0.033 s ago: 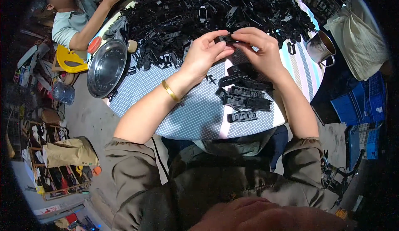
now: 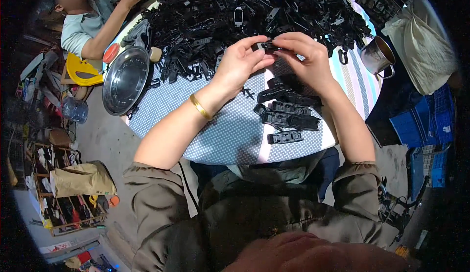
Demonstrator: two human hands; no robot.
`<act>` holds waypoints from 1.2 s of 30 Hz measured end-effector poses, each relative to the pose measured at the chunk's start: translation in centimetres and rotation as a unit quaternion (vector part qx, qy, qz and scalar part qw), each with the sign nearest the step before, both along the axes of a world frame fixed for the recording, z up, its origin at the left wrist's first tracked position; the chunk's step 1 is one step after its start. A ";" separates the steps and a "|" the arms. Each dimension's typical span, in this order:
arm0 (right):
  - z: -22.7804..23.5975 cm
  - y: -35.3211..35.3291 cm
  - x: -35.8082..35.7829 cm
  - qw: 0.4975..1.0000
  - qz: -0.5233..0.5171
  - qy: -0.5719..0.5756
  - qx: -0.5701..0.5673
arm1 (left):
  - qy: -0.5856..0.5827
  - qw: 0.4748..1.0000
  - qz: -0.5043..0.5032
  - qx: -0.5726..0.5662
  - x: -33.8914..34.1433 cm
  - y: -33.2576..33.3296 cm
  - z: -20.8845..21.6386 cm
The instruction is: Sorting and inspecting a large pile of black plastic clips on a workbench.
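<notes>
Between my two hands, at the near edge of a big pile of black plastic parts (image 2: 220,15), is a small black plastic part (image 2: 267,45). My left hand (image 2: 237,64) pinches its left end between thumb and fingers. My right hand (image 2: 309,59) grips the other end with its fingertips. Fingers cover much of the part, so its full shape is hidden. Below my hands several longer black plastic pieces (image 2: 293,120) lie in a loose row on the patterned tablecloth (image 2: 215,135). A small cross-shaped black piece (image 2: 248,93) lies beside my left wrist.
A shiny metal bowl (image 2: 126,81) sits at the table's left edge, near a yellow object (image 2: 83,71). On the right edge stands a metal mug (image 2: 378,56). Another person (image 2: 90,32) works at the far left. Blue crates (image 2: 423,118) and a pale sack (image 2: 416,47) are at right.
The small black part has turned slightly in my fingers, and a lighter face of it shows. My hands have hardly moved.
</notes>
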State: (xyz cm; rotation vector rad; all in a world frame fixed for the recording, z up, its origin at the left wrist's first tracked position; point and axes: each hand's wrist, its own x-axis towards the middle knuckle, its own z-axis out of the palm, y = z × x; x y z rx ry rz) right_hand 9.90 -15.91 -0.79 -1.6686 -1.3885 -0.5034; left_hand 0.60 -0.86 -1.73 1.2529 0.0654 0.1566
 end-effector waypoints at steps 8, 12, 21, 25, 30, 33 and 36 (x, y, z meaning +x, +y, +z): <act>-0.3 -0.2 0.3 0.996 -0.006 -0.081 -0.022 | -0.009 0.999 -0.027 0.038 0.3 0.1 -0.2; -0.1 -0.4 0.4 0.993 -0.018 -0.108 -0.038 | 0.006 0.999 -0.031 0.015 0.1 0.3 0.1; -0.5 0.2 -0.8 0.983 -0.060 -0.162 -0.056 | 0.023 0.995 -0.065 -0.076 0.1 0.8 0.0; -0.1 0.3 -0.7 0.971 -0.080 -0.221 -0.046 | 0.015 0.990 -0.078 -0.118 0.4 1.3 -0.1; 0.0 -0.5 0.9 1.000 -0.026 -0.002 0.000 | -0.025 0.990 -0.098 -0.101 0.4 1.0 0.5; 1.1 -2.6 3.6 0.968 -0.197 0.152 -0.045 | 0.025 0.999 -0.047 -0.013 0.3 0.6 0.5; 1.5 -4.8 5.0 0.882 -0.343 0.105 -0.307 | 0.044 0.998 -0.051 -0.005 0.7 0.6 -0.1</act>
